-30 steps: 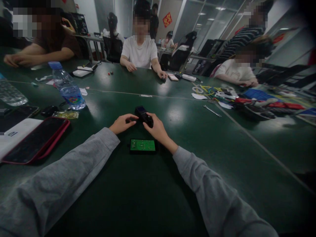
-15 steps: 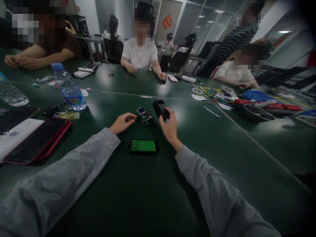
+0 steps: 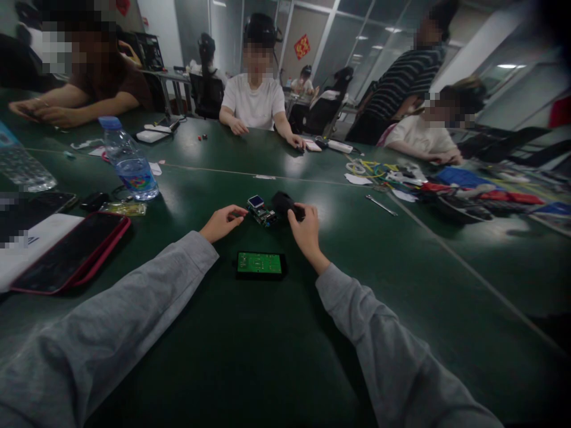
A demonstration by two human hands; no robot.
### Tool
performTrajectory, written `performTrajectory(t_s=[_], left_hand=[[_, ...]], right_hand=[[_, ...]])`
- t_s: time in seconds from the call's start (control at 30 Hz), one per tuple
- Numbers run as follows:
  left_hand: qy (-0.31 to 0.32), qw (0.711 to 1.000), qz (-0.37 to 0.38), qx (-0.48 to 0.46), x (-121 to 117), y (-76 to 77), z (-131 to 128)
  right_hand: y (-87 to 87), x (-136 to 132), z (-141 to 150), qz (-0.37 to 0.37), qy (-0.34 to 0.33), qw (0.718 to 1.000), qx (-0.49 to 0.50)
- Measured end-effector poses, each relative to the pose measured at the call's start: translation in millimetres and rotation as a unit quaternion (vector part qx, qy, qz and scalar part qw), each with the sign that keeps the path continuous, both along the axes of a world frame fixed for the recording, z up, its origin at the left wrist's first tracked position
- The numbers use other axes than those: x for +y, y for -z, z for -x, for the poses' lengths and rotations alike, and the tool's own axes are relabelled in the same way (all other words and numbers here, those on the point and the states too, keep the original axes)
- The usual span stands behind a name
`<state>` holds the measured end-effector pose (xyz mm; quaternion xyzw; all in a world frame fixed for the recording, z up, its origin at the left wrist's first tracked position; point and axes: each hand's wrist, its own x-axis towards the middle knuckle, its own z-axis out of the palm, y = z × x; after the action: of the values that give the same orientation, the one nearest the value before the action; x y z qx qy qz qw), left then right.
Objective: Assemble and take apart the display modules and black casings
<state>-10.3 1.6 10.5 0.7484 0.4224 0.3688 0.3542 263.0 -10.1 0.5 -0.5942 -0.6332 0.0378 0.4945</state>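
Note:
My right hand (image 3: 307,233) grips a black plastic case (image 3: 284,204) between thumb and fingers, just right of a small circuit board. That board (image 3: 262,215) carries a little screen (image 3: 256,201) and lies on the table, tilted a bit. To its left is my left hand (image 3: 224,222), thumb and fingers apart, fingertips close to the board's edge; whether they touch it I cannot tell. Nearer to me, between my forearms, a green circuit board (image 3: 259,263) sits in a black case half (image 3: 260,276), with nothing holding it.
A water bottle (image 3: 130,160), a red-cased phone (image 3: 71,252) and a white box (image 3: 42,229) stand or lie at left. On the right are a wrench (image 3: 381,205) and a heap of cables (image 3: 379,169). Several people sit around the dark green table (image 3: 232,351).
My right hand has turned the black case over and brought it lower, closer to the board with the screen. My left hand has hardly moved.

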Motion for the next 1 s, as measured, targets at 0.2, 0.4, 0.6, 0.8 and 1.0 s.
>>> performTrajectory(t_s=[0.2, 0.4, 0.6, 0.8, 1.0], left_hand=[[-0.005, 1.000, 0.013, -0.013, 1.4, 1.9, -1.1], [-0.001, 1.000, 0.019, -0.022, 0.9, 1.8, -0.5], [0.002, 0.999, 0.024, -0.029, 1.8, 2.7, 0.3], [0.003, 0.999, 0.014, -0.033, 4.6, 6.1, 0.7], [-0.004, 0.999, 0.021, -0.032, 2.6, 3.9, 0.6]], right_hand=[[6.4, 7.9, -5.1, 0.046, 0.051, 0.998, 0.015], [5.2, 5.5, -2.9, 0.010, 0.022, 0.999, -0.039], [6.6, 9.4, -9.7, 0.053, 0.058, 0.997, 0.026], [7.0, 6.6, -3.4, 0.014, 0.021, 1.000, -0.014], [-11.7, -21.2, -34.4, 0.042, -0.005, 0.999, 0.003]])
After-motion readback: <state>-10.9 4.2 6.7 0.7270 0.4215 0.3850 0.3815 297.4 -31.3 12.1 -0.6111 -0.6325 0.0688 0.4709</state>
